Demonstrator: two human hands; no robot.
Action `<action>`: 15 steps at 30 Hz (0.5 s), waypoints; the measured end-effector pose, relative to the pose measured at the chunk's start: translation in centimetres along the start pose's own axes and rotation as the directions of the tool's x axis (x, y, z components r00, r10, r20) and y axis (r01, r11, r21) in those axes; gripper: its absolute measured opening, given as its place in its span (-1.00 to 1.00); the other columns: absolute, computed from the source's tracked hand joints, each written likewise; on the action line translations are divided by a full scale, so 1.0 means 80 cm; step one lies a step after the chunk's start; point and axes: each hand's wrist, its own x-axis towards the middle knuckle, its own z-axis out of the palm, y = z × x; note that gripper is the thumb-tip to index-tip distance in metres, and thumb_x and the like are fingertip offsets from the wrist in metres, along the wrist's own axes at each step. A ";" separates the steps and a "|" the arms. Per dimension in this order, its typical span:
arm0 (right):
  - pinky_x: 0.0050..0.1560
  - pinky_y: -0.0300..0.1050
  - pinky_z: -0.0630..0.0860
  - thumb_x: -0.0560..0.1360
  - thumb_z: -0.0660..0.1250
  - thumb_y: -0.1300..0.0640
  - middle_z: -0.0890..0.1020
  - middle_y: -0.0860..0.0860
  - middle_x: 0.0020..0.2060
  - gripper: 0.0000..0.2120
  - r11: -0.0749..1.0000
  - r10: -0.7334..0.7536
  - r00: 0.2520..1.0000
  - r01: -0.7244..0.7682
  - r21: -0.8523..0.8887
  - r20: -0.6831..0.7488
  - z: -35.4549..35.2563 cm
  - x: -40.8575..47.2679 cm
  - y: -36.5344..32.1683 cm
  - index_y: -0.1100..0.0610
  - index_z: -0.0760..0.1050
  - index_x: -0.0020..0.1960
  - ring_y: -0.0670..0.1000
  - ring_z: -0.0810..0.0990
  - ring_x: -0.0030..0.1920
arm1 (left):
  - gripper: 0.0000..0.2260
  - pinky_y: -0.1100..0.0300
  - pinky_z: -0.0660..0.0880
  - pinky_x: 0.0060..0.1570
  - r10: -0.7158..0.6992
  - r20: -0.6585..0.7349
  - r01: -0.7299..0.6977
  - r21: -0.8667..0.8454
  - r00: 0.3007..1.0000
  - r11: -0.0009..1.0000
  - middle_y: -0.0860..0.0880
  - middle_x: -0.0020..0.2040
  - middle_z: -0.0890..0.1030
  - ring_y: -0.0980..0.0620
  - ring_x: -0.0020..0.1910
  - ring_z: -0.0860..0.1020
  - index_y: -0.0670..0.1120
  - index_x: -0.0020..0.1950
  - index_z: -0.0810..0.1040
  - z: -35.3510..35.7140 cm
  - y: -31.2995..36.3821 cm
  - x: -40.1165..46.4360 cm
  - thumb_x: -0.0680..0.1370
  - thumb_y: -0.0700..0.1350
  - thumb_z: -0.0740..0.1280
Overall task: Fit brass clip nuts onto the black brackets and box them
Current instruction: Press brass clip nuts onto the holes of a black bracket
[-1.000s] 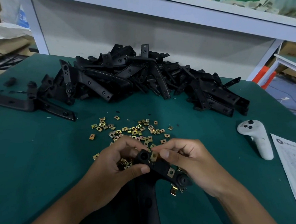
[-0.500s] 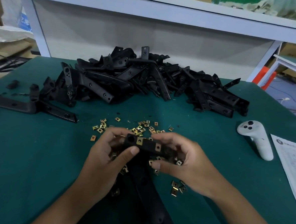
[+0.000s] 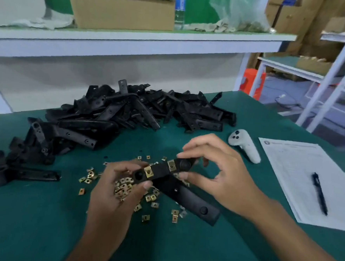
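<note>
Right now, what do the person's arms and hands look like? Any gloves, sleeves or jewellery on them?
Both are bare. The left hand and the right hand wear no gloves, and no rings show on the fingers. No sleeves reach the forearms in view, and neither wrist carries a watch or band. The nails look short and plain.

Right of the fingers (image 3: 188, 155) we see a grey handheld controller (image 3: 244, 145), then a white printed sheet (image 3: 298, 178) carrying a black pen (image 3: 320, 194).

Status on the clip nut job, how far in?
Early. In hand: one bracket held by the left hand and right hand, two brass clip nuts already on it. Left: the big bracket pile and loose nuts. No packed box visible.
</note>
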 end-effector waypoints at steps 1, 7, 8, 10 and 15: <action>0.14 -0.31 0.44 0.48 0.53 0.05 0.56 -0.09 0.13 -0.75 0.999 0.004 1.000 -0.006 -0.042 -0.031 -0.020 -0.011 -0.007 0.03 0.65 0.14 -0.05 0.58 0.06 | -0.79 0.35 0.49 0.10 0.042 0.043 -0.042 -0.005 0.998 0.999 0.23 0.11 0.64 0.19 0.14 0.60 0.26 0.05 0.52 0.011 0.012 0.003 0.45 0.11 0.43; -0.08 -0.17 0.50 0.47 0.54 0.10 0.57 0.01 0.12 -0.72 0.936 0.165 0.954 -0.231 -0.266 -0.249 -0.155 -0.127 -0.057 0.04 0.61 0.16 -0.01 0.58 0.02 | -0.77 0.30 0.38 0.24 0.305 0.315 -0.290 -0.093 0.899 0.952 0.28 0.17 0.56 0.12 0.24 0.54 0.27 0.09 0.47 0.132 0.086 -0.005 0.49 0.11 0.43; -0.09 -0.16 0.51 0.47 0.54 0.09 0.57 0.01 0.13 -0.72 0.912 0.198 0.938 -0.283 -0.297 -0.285 -0.177 -0.151 -0.068 0.03 0.61 0.16 -0.01 0.59 0.01 | -0.77 0.31 0.36 0.24 0.324 0.352 -0.297 -0.130 0.878 0.946 0.29 0.17 0.56 0.13 0.23 0.53 0.26 0.07 0.48 0.158 0.098 -0.013 0.47 0.12 0.44; -0.05 -0.14 0.52 0.46 0.53 0.07 0.57 0.00 0.13 -0.72 0.846 0.248 0.904 -0.377 -0.377 -0.347 -0.218 -0.201 -0.090 0.03 0.61 0.15 -0.02 0.59 0.02 | -0.77 0.32 0.34 0.24 0.385 0.406 -0.331 -0.200 0.829 0.922 0.29 0.15 0.57 0.16 0.21 0.52 0.23 0.05 0.50 0.208 0.121 -0.034 0.44 0.12 0.45; -0.03 -0.20 0.50 0.47 0.51 -0.05 0.56 -0.09 0.14 -0.73 0.676 0.363 0.800 -0.579 -0.455 -0.478 -0.287 -0.303 -0.143 -0.06 0.61 0.15 -0.05 0.58 0.05 | -0.75 0.21 0.41 0.20 0.485 0.520 -0.321 -0.377 0.703 0.869 0.26 0.07 0.58 0.19 0.14 0.52 0.11 0.03 0.56 0.309 0.168 -0.091 0.43 0.15 0.44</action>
